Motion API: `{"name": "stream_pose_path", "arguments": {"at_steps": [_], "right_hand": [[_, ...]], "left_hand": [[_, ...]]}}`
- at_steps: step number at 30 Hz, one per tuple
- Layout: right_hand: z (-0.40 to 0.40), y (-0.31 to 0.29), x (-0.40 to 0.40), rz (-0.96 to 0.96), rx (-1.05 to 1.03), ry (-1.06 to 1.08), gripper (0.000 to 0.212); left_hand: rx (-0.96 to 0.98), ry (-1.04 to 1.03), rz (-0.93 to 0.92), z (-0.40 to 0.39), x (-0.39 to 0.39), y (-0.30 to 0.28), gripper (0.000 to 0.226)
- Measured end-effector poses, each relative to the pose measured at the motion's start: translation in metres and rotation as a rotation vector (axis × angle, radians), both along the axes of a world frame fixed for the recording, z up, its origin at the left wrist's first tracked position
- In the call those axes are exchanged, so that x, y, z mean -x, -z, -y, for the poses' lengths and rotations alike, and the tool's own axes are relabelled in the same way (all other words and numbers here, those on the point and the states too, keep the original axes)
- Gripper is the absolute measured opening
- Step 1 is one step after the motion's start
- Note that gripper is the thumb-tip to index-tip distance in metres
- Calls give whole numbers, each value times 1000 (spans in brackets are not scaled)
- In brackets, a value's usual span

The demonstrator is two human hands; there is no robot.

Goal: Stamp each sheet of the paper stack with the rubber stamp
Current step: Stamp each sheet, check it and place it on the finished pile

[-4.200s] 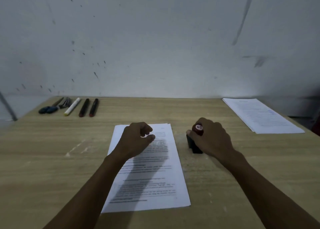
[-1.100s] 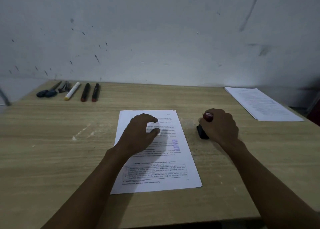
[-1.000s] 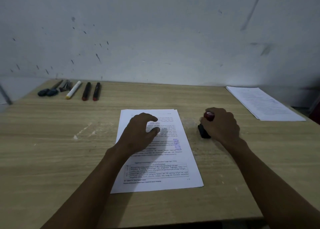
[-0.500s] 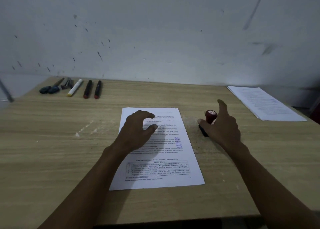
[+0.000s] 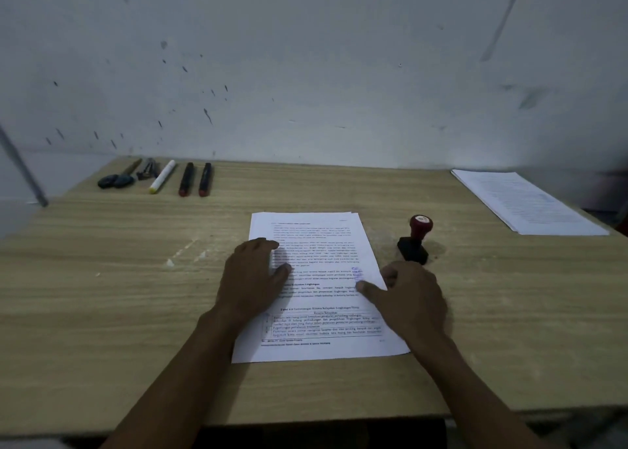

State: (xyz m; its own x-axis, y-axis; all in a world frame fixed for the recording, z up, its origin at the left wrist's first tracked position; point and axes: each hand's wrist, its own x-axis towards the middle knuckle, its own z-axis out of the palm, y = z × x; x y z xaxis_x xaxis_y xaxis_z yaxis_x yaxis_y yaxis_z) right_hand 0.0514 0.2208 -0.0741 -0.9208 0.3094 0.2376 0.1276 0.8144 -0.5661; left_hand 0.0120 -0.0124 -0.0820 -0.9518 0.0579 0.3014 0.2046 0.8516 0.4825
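A stack of printed white sheets (image 5: 316,346) lies in the middle of the wooden table (image 5: 102,295). The top sheet carries a faint blue stamp mark (image 5: 356,274) near its right edge. My left hand (image 5: 251,275) rests flat on the stack's left part, fingers spread. My right hand (image 5: 407,295) sits at the stack's right edge, its thumb on the top sheet just below the blue mark; whether it grips the sheet is unclear. The rubber stamp (image 5: 414,241), with a dark red handle and black base, stands alone on the table right of the stack, just beyond my right hand.
A second pile of printed sheets (image 5: 530,203) lies at the far right corner. At the far left lie scissors (image 5: 119,178), a white marker (image 5: 162,176) and two dark markers (image 5: 195,184). A pale wall rises right behind the table. The table's near edge runs below my forearms.
My right hand let go of the stamp, which now stands alone, and moved left and nearer to the stack's right edge. A blue mark appeared on the top sheet since the earliest frame.
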Motion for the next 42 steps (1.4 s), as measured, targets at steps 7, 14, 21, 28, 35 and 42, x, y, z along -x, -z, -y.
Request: {"name": "stream_pose_path", "arguments": {"at_steps": [7, 14, 21, 28, 35, 42], "right_hand": [[1, -7, 5, -22, 183, 42, 27], [2, -1, 5, -86, 91, 44, 16], [4, -6, 2, -218, 68, 119, 9], [-5, -3, 4, -271, 172, 2, 12], [-8, -30, 0, -357, 514, -121, 14], [-22, -67, 7, -425, 547, -96, 15]], "left_hand": [[-35, 0, -21, 4, 1, 5, 74], [-184, -22, 26, 5, 1, 7, 73], [-166, -31, 39, 9, 7, 14, 79], [-431, -70, 25, 8, 6, 7, 67], [-1019, -118, 90, 10, 3, -30, 36], [-1230, 14, 64, 3, 15, -78, 3]]}}
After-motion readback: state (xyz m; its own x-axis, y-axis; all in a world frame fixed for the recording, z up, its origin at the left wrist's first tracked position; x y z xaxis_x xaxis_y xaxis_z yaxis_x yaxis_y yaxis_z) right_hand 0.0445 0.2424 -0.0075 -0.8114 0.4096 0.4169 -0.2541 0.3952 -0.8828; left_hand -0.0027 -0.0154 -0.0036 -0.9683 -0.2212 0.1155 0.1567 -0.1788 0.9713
